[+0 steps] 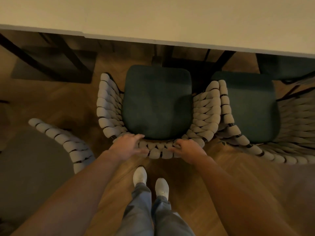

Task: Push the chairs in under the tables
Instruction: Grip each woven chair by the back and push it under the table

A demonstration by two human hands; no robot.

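both the left hand (127, 147) and right hand (188, 150) curl their fingers over the woven back of the middle chair (156, 103), which stands wholly clear of the table (170, 19) edge.

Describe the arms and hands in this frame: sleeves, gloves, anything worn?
Both forearms are bare up to the frame edge, with no sleeve cuff in view. The left hand and right hand are bare too: no gloves, and no watch, band or ring visible, though the frame is dim and slightly blurred.
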